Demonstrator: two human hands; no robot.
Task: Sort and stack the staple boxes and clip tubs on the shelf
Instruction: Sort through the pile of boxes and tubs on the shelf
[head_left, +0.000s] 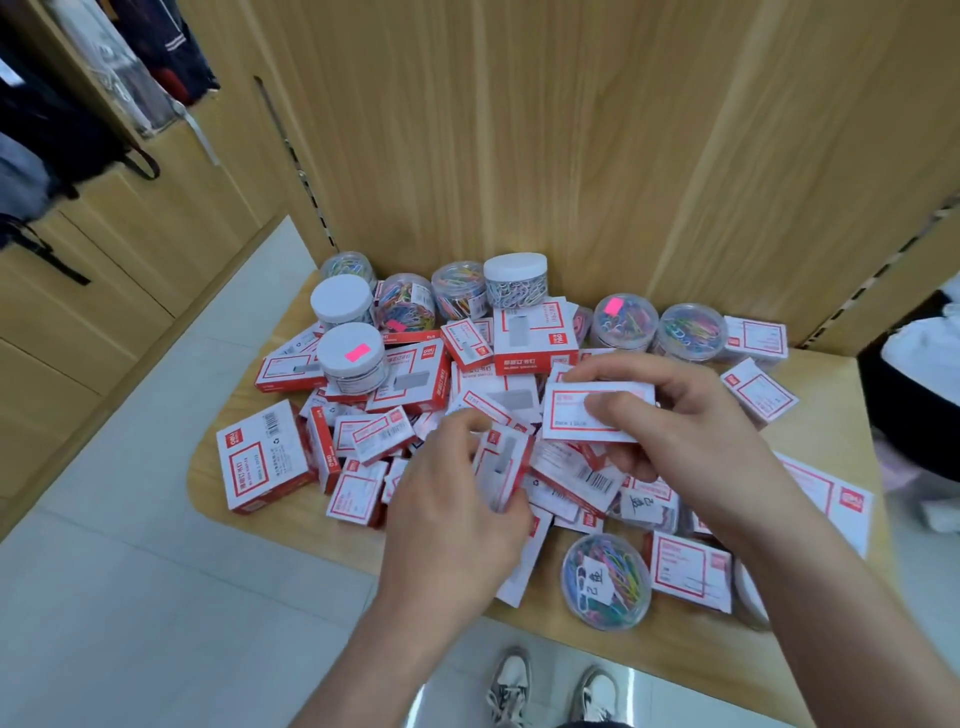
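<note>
A jumble of red-and-white staple boxes covers the wooden shelf (291, 499). My right hand (691, 431) holds a small staple box (571, 410) flat above the pile, thumb on its top face. My left hand (452, 514) grips another small staple box (501, 467) tilted on edge, just left of it. Clear clip tubs with coloured clips stand along the back, such as one (457, 288) near the wall and a white-lidded tub (350, 353) with a pink sticker. Another clip tub (605, 582) lies on its side at the front.
A large staple box (262, 457) lies at the shelf's left front and another (535, 338) sits on the pile at the back. A wooden panel wall (519, 130) rises behind. White floor tiles and my shoes (511, 686) show below the rounded shelf edge.
</note>
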